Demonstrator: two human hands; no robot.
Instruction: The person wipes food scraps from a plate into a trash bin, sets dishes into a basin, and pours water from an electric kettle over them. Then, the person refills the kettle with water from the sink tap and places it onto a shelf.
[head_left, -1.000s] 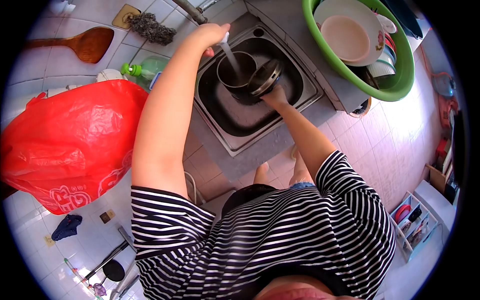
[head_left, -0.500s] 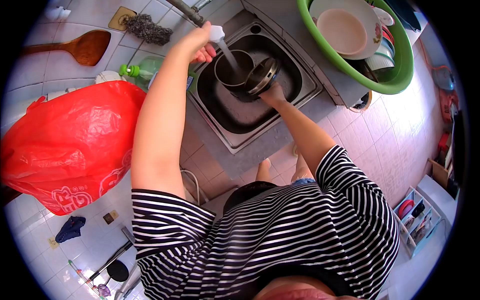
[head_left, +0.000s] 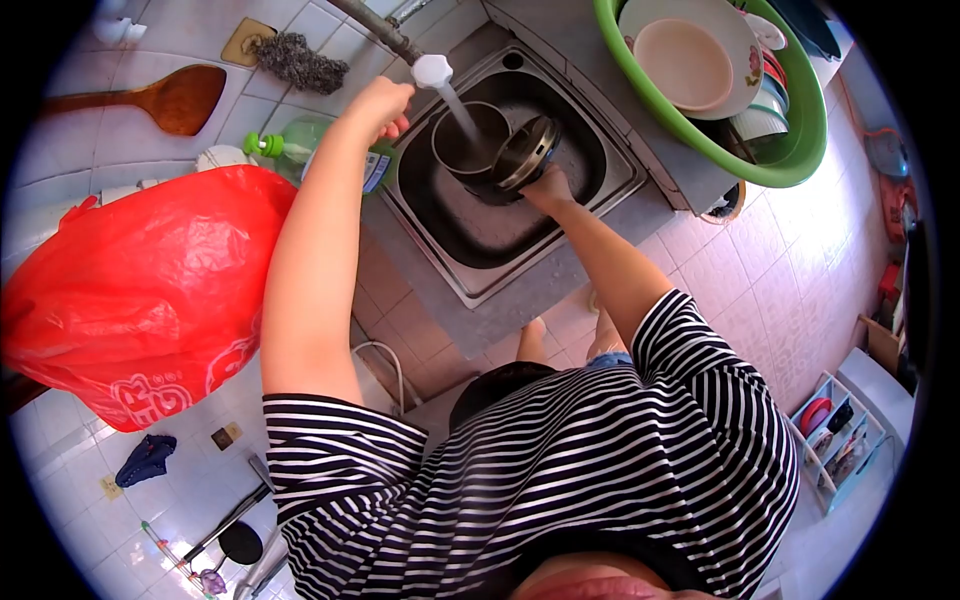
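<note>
Water runs from a white-knobbed tap (head_left: 432, 71) into a round metal pot (head_left: 466, 138) in the steel sink (head_left: 470, 285). My right hand (head_left: 548, 190) grips a round, dark lid with a metal rim (head_left: 527, 153), tilted beside the pot's mouth. Whether the lid is joined to the pot, I cannot tell. My left hand (head_left: 383, 108) is a little left of the tap, apart from it, with its fingers curled in and nothing visible in them. Below that hand, partly behind my forearm, stands a clear bottle with a green pump (head_left: 375, 170).
A green basin (head_left: 690, 135) of stacked bowls stands right of the sink. The red plastic bag (head_left: 150, 290) bulges beside my left arm. A wooden spatula (head_left: 185, 100) and a steel wool scourer (head_left: 300, 62) hang on the tiled wall.
My left hand has come off the tap knob and moved left and slightly down. The water stream keeps running. My right hand and the lid stay nearly where they were.
</note>
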